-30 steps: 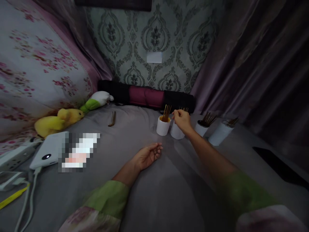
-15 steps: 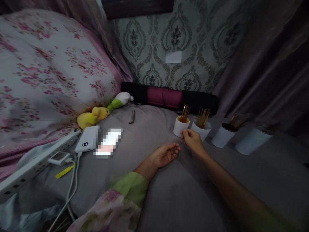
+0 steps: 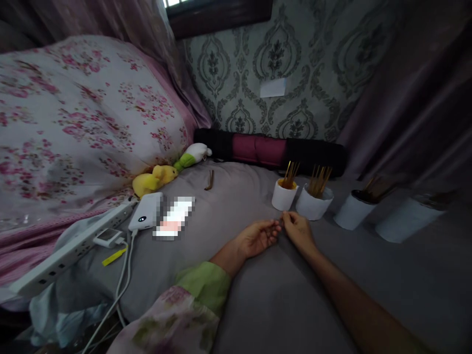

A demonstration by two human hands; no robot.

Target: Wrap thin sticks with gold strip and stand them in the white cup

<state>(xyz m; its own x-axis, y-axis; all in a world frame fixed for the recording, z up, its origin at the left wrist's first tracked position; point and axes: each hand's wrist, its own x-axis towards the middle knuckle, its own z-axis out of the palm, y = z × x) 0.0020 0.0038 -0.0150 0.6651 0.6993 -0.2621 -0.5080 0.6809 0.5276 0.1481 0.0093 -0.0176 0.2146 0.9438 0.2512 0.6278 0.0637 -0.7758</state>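
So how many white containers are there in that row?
4, left to right: the yellow-lined container, a second container just right of it, the dark-rimmed container, then the far-right container. No sign of hidden ones.

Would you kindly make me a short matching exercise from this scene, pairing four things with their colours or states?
Column one
1. Leftmost cup
2. Right hand
3. Long roll
4. Left hand

Column two
A. Black with a maroon middle
B. Fingers loosely curled
C. White outside, yellow inside the rim
D. Thumb and fingertip pinched together

Right pairs: 1-C, 2-D, 3-A, 4-B
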